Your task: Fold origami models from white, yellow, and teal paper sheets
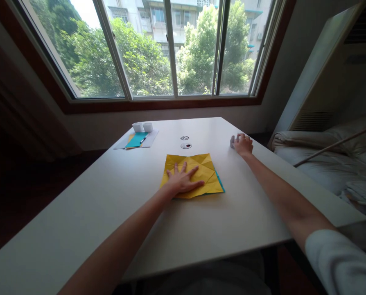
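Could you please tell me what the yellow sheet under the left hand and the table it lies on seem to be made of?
Yellow sheet: thin matte paper, judging by its many sharp creases. Table: smooth white top, probably laminate or painted board; the look leaves it open.

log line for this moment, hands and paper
left hand: flat on yellow paper | right hand: on small grey object near table edge | teal sheet: under yellow

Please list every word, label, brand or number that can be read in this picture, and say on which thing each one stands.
None can be read.
Yellow paper under the left hand: creases only, no print.
Two round discs on the table: dark marks, too small to read.
Small grey object at the right hand: too small to tell.
Papers and teal sheet at the far edge: no legible text.
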### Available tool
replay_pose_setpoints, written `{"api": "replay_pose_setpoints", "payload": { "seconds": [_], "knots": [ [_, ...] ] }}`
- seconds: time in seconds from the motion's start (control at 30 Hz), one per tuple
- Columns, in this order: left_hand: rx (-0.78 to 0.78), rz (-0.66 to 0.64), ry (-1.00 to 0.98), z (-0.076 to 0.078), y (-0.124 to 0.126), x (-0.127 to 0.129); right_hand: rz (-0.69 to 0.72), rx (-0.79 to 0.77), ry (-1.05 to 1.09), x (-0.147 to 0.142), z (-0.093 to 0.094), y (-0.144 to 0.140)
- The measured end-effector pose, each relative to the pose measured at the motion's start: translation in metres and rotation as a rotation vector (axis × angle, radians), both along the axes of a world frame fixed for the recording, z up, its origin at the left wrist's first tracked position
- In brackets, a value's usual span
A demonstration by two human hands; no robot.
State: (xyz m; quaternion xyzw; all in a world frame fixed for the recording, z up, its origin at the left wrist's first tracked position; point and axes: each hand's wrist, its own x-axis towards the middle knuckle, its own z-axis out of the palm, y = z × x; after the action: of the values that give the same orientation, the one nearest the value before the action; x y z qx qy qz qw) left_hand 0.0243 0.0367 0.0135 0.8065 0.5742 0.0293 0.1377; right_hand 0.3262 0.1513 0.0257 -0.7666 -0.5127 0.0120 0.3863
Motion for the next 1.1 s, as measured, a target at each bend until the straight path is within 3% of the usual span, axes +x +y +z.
{"api": "replay_pose_setpoints", "payload": {
  "seconds": [0.07, 0.27, 0.43, 0.6, 0.67, 0.77, 0.87, 0.97, 1.1],
  "knots": [
    [-0.019, 0.007, 0.017, 0.003, 0.002, -0.007, -0.023, -0.028, 0.05, 0.015, -0.004, 0.009],
    [-0.052, 0.066, 0.045, 0.013, 0.005, -0.031, 0.081, -0.093, 0.107, 0.038, -0.01, 0.03],
    [-0.082, 0.094, 0.072, 0.019, 0.006, -0.059, 0.172, -0.084, 0.082, 0.035, -0.017, 0.024],
    [-0.096, 0.123, 0.017, 0.033, 0.017, -0.085, 0.254, 0.022, -0.011, 0.016, -0.007, 0.002],
    [0.004, 0.116, -0.079, 0.043, 0.024, -0.082, 0.323, 0.047, -0.03, 0.0, 0.001, -0.01],
    [0.23, 0.008, -0.406, 0.059, 0.026, -0.057, 0.492, 0.057, -0.05, -0.032, 0.013, -0.033],
    [0.281, -0.062, -0.781, 0.066, 0.014, -0.023, 0.76, 0.148, -0.029, -0.069, 0.022, -0.064],
    [0.274, -0.146, -0.945, 0.063, -0.003, 0.001, 0.918, 0.229, 0.055, -0.096, 0.026, -0.097],
    [0.368, -0.105, -1.076, 0.05, -0.018, 0.006, 0.933, 0.255, 0.229, -0.108, 0.025, -0.127]
  ]
}}
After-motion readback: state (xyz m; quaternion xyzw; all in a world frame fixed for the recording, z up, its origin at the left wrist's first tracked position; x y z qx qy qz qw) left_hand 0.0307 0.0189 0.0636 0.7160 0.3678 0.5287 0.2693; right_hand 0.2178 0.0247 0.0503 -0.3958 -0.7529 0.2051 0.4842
